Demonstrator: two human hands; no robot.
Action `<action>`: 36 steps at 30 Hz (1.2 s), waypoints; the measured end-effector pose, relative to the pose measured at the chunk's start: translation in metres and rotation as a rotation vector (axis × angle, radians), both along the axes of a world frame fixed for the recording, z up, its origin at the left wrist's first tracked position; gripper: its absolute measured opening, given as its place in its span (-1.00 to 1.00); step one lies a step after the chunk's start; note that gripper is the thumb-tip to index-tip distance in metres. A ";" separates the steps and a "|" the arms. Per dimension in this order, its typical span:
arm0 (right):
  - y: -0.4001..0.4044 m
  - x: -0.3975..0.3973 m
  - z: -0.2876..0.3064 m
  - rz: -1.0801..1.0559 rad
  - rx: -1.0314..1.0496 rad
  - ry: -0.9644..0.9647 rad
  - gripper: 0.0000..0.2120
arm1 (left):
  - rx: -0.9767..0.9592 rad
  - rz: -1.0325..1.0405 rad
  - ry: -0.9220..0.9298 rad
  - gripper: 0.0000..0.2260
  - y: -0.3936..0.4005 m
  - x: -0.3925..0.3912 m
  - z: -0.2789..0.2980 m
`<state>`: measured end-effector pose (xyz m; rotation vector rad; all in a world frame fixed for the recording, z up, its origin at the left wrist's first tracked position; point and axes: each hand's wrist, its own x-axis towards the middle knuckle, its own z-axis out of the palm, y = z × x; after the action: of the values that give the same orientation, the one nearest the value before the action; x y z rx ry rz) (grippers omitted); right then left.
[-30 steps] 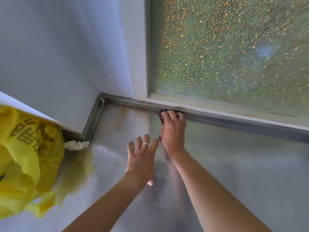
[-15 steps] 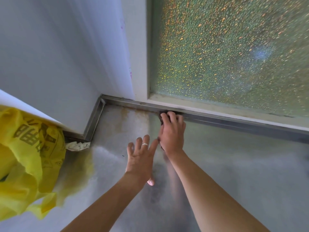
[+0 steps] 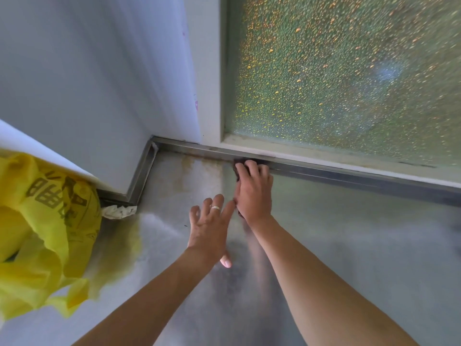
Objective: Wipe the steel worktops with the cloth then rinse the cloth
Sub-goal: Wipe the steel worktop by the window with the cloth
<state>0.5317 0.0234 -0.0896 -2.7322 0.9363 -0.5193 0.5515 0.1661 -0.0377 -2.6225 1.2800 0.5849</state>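
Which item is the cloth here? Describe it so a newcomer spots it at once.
Start at the frosted window and drop to the steel upstand along the worktop's back edge. There the right hand presses down on the cloth, a dark wad showing only at the fingertips and wrist. The yellow bag and white scrap lie far left, untouched.

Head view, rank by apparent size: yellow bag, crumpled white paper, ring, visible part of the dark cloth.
1. yellow bag, though nearness to the camera inflates it
2. crumpled white paper
3. dark cloth, mostly hidden under the right hand
4. ring
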 end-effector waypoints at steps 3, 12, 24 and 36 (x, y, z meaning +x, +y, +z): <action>0.001 0.005 0.000 0.039 0.007 0.010 -0.66 | -0.004 0.026 0.020 0.20 0.001 0.001 0.002; -0.004 -0.018 -0.003 -0.063 -0.027 -0.012 -0.67 | -0.051 0.212 0.081 0.25 0.017 0.011 -0.003; 0.012 0.020 -0.003 0.122 -0.056 -0.003 -0.65 | -0.002 0.222 0.073 0.32 0.028 0.007 0.003; 0.026 0.033 -0.008 0.017 -0.037 -0.038 -0.66 | 0.069 0.199 -0.040 0.23 0.068 0.058 0.004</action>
<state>0.5646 0.0498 -0.0975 -2.7500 0.9017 -0.5894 0.6093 0.2338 -0.0340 -2.7075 0.9759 0.5920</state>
